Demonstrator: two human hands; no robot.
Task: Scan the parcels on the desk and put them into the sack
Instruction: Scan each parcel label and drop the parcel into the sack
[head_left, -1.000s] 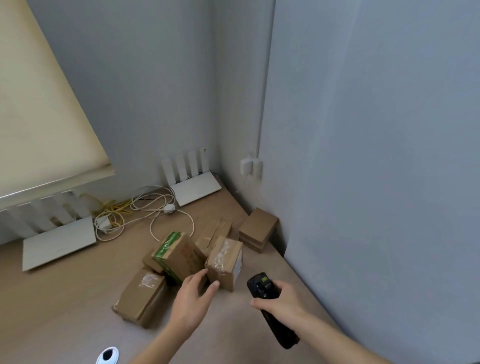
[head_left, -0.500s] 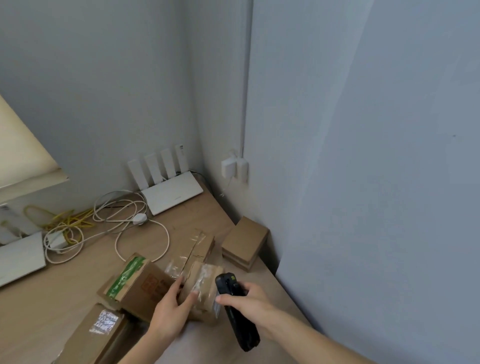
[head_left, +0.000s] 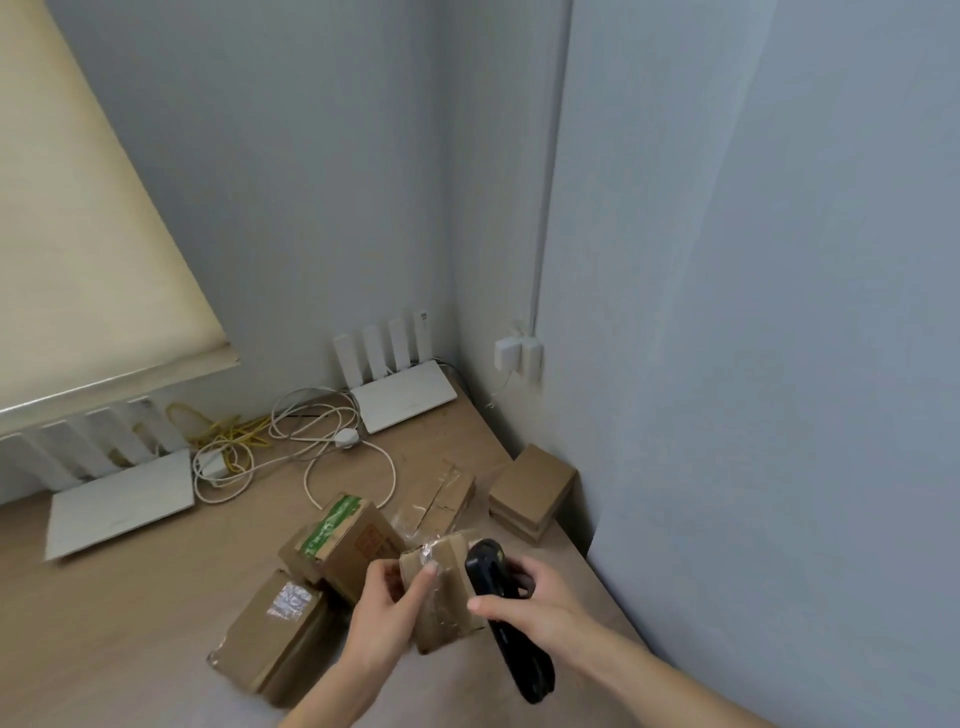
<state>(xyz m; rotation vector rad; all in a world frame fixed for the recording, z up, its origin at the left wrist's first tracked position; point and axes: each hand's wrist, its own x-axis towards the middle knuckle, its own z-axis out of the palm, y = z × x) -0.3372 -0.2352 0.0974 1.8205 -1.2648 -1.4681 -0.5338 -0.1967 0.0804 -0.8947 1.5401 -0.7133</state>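
The left hand (head_left: 382, 605) grips a taped parcel (head_left: 441, 597) low on the worktop (head_left: 130, 623), around six o'clock; the right hand (head_left: 540, 597) clasps the scanner (head_left: 506, 618) beside it. Best to turn its label toward the scanner.

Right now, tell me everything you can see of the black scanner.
The scanner is a long, slim handheld of black, glossy, plastic-looking material. Its head end, wider and rounded, points up and away from the person; the handle end slants down toward the camera. The right hand grips it round the middle, thumb across its front and fingers curled behind. It is held above the desk, with the head right beside the taped parcel that the left hand holds; whether they touch cannot be told. No screen or buttons are legible.
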